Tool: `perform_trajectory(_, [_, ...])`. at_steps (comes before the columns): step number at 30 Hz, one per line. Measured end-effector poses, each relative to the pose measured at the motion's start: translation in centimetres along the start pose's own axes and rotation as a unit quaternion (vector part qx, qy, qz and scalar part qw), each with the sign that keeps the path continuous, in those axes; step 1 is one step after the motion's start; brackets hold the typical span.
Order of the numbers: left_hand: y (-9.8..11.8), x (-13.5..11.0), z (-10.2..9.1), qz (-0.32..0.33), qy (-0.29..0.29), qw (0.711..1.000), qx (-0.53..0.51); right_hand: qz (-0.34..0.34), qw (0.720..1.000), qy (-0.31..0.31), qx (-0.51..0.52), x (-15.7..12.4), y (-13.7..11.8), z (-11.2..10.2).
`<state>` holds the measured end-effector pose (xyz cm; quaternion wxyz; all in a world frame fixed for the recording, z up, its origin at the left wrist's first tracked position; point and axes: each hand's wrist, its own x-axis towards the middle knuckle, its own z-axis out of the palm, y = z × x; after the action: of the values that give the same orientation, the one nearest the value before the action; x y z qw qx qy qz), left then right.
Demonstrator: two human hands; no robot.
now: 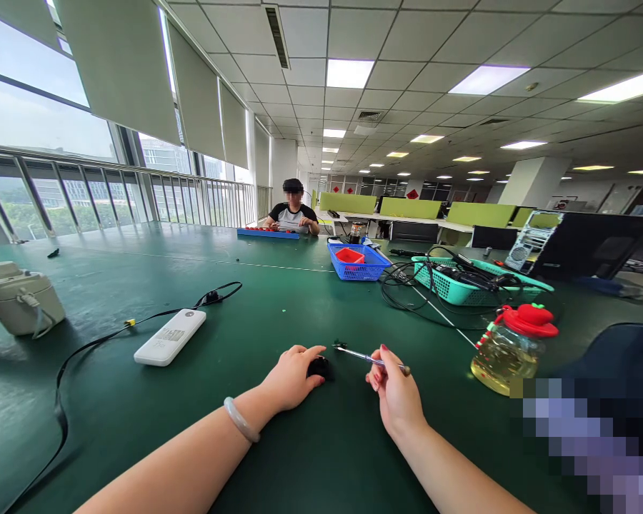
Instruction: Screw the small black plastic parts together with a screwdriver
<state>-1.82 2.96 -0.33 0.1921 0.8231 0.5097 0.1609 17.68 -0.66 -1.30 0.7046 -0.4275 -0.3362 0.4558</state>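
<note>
My left hand (293, 377) rests on the green table with its fingers curled round a small black object (320, 368), partly hidden under them. Between the thumb and fingers of my right hand (399, 392) is a slim pen-like tool (360, 355) with a silvery shaft and a brownish rear end. The tool points left, and its tip lies at a tiny dark piece (339, 343) just beyond the black object. Whether tip and piece touch I cannot tell.
A white power bank (170, 337) and a black cable (61, 400) lie left, near a beige bottle (21, 300). Right are a red-lidded jar (506, 360), a teal basket (450, 289) of cables and a blue basket (358, 270). A person (293, 213) sits at the far edge.
</note>
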Motion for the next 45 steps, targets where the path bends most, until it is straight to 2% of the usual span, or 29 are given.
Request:
perform_trajectory(3, [-0.2, 0.1, 0.2, 0.020, 0.008, 1.000, 0.004, -0.053, 0.988, -0.080, -0.121, -1.0, -0.2, 0.1])
perform_trajectory(7, [-0.3, 0.1, 0.2, 0.063, 0.016, 0.998, 0.003, -0.126, 0.943, -0.154, -0.267, -2.2, -0.5, 0.5])
perform_trajectory(18, [-0.7, 0.2, 0.4, 0.085, 0.014, 0.996, -0.004, -0.137, 0.891, -0.225, -0.369, -2.1, -0.7, 0.7])
perform_trajectory(21, [-0.7, 0.2, 0.5, 0.086, 0.013, 0.996, -0.003, -0.148, 0.897, -0.209, -0.360, -2.5, -0.8, 0.6])
perform_trajectory(27, [-0.5, 0.2, 0.3, 0.077, 0.009, 0.997, 0.001, -0.143, 0.947, -0.111, -0.266, -2.1, -1.0, 0.1])
perform_trajectory(32, [-0.1, 0.0, 0.0, 0.070, 0.007, 0.998, -0.002, -0.114, 0.952, -0.115, -0.259, -2.0, -0.6, 0.0])
perform_trajectory(35, [0.1, -0.1, -0.2, 0.076, 0.005, 0.997, -0.005, -0.128, 0.943, -0.135, -0.275, -2.2, -0.5, 0.3])
perform_trajectory(38, [0.0, 0.0, -0.2, 0.080, 0.005, 0.997, -0.006, -0.179, 0.921, -0.155, -0.308, -2.5, -0.8, 0.5])
perform_trajectory(41, [-0.1, 0.1, 0.0, 0.082, 0.009, 0.997, -0.003, -0.227, 0.888, -0.185, -0.354, -2.7, -1.4, 0.8])
perform_trajectory(43, [-0.3, 0.2, 0.1, 0.081, 0.012, 0.997, 0.001, -0.264, 0.850, -0.220, -0.400, -3.0, -1.8, 1.0])
perform_trajectory(45, [-0.4, 0.2, 0.2, 0.075, 0.016, 0.997, 0.005, -0.323, 0.786, -0.258, -0.460, -3.6, -2.0, 1.2])
